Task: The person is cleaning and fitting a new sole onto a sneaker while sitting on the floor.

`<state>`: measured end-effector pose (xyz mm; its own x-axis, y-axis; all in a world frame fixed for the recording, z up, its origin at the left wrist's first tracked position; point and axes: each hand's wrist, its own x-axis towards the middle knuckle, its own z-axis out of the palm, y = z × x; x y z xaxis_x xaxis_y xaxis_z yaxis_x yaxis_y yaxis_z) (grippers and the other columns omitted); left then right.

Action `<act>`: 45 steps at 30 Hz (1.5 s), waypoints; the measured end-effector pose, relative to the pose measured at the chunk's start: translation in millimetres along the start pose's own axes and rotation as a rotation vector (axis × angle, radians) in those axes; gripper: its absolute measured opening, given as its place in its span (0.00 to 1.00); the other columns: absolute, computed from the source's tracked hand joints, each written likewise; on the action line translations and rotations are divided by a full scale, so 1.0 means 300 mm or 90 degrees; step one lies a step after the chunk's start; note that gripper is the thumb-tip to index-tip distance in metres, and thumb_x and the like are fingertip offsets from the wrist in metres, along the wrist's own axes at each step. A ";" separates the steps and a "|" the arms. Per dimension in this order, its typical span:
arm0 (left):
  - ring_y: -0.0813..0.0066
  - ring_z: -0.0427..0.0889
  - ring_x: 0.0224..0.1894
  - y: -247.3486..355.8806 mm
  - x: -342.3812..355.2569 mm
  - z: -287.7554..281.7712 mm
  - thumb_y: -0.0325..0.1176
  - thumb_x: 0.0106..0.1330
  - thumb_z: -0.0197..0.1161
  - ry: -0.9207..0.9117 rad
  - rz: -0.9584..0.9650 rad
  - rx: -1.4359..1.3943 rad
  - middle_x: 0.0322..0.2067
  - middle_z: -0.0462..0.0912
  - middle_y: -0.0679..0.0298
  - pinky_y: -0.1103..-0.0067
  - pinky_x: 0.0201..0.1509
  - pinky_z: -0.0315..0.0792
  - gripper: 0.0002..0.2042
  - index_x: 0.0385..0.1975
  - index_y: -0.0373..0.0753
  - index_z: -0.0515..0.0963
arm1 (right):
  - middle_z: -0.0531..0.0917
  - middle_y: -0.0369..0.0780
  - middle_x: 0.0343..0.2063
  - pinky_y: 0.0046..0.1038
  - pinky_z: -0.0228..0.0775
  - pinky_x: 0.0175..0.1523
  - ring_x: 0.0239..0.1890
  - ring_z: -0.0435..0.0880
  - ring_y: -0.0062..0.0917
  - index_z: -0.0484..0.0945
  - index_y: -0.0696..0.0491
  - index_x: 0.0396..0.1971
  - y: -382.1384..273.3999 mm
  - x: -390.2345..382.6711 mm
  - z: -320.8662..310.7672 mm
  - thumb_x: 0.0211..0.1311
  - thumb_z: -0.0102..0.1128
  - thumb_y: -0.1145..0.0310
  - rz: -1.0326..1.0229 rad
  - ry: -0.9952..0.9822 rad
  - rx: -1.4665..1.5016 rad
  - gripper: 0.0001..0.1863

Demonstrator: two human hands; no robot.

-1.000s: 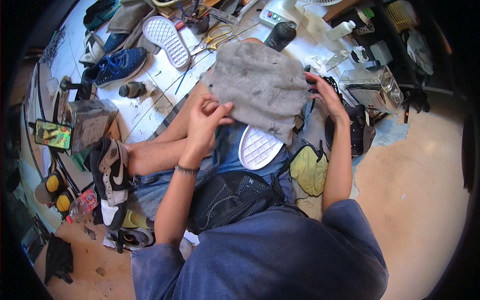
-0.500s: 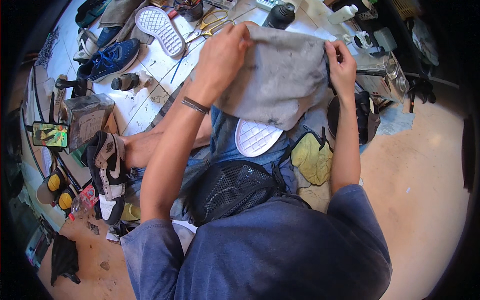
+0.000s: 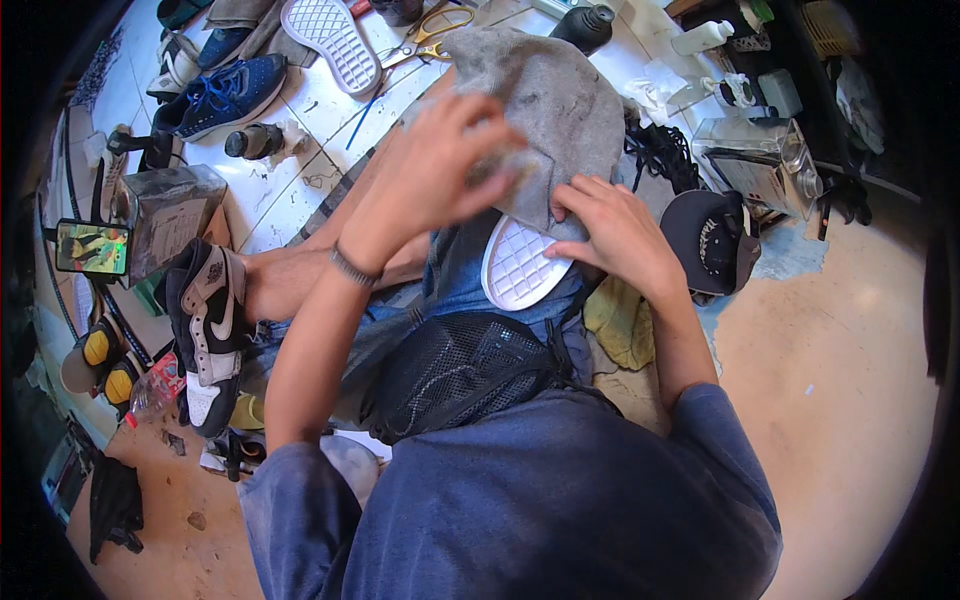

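A grey cloth (image 3: 545, 95) is spread over my lap, with a loose flap near its lower edge. Sticking out below it is the rounded end of a white shoe sole (image 3: 515, 265) with a diamond grid; the rest is covered. My right hand (image 3: 620, 235) grips the cloth's lower edge with bent fingers, its thumb resting on the sole's right side. Over the cloth's left part hovers my left hand (image 3: 445, 170), its fingers smeared by motion; whether they touch the flap cannot be made out.
Another white sole (image 3: 335, 45), gold-handled scissors (image 3: 430, 40) and a blue shoe (image 3: 225, 100) lie on the tiles ahead. A dark bottle (image 3: 583, 30) stands beyond the cloth. A metal can (image 3: 760, 160) and a cap (image 3: 705, 240) are at right, a phone (image 3: 92, 247) at left.
The cloth was held up stretched between both hands; now it lies lower over the sole. My right hand came down and left to its lower edge, and my left hand moved down.
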<state>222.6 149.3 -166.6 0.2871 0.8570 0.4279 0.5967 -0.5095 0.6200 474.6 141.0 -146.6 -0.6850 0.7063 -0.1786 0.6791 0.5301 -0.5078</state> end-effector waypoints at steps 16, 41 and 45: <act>0.57 0.78 0.39 0.062 -0.252 0.005 0.32 0.58 0.67 0.033 -0.241 -0.109 0.36 0.77 0.55 0.68 0.44 0.73 0.16 0.43 0.37 0.73 | 0.82 0.41 0.39 0.28 0.72 0.46 0.41 0.79 0.29 0.81 0.54 0.45 0.193 0.139 -0.143 0.62 0.67 0.58 0.046 0.293 0.053 0.18; 0.60 0.83 0.35 -0.030 -0.356 0.028 0.45 0.74 0.54 -0.056 -0.346 -0.152 0.34 0.84 0.53 0.69 0.41 0.75 0.18 0.49 0.36 0.78 | 0.79 0.40 0.38 0.30 0.72 0.49 0.41 0.78 0.29 0.83 0.49 0.52 0.126 0.167 -0.100 0.59 0.71 0.58 0.071 0.394 -0.116 0.22; 0.72 0.81 0.28 -0.039 -0.239 0.088 0.44 0.70 0.61 0.108 -0.425 -0.225 0.27 0.82 0.56 0.75 0.32 0.73 0.17 0.40 0.32 0.79 | 0.77 0.38 0.41 0.31 0.68 0.51 0.45 0.75 0.30 0.85 0.44 0.50 -0.026 0.153 -0.093 0.50 0.76 0.62 -0.038 0.308 -0.020 0.23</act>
<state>214.8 96.0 -222.0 -0.1857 0.9820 -0.0334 0.3208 0.0927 0.9426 445.3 182.5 -127.3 -0.5269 0.8073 0.2659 0.6551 0.5850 -0.4781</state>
